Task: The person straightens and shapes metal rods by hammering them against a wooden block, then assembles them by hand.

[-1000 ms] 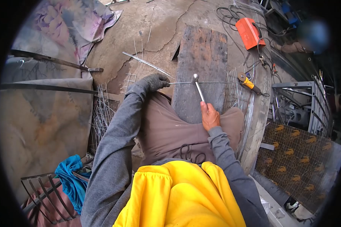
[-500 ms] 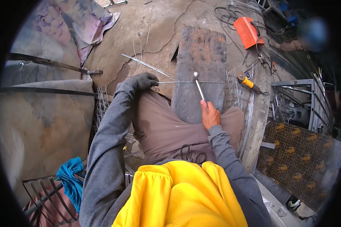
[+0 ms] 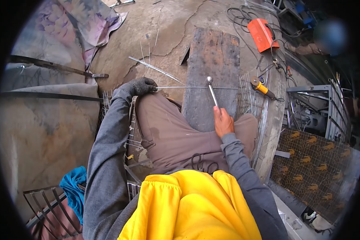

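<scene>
My left hand (image 3: 142,86), in a dark grey glove, is closed around the left end of a thin metal rod (image 3: 172,87) above my left knee. The rod runs level to the right across a worn wooden plank (image 3: 214,52) that lies lengthwise between my legs. In my bare right hand (image 3: 224,122) is a shiny steel hammer (image 3: 213,96), gripped by its handle with the thumb along it. Its rounded head overlaps the rod over the middle of the plank.
An angle grinder (image 3: 262,87) with a yellow body lies right of the plank, beside wire mesh (image 3: 246,96). Farther back sits an orange machine (image 3: 262,35) with coiled cables. Loose thin rods (image 3: 156,69) lie on the floor at left. A patterned board (image 3: 312,172) is at right.
My left hand has shifted left, drawing the rod that way across the plank. My right hand and the hammer have moved only slightly to the right.
</scene>
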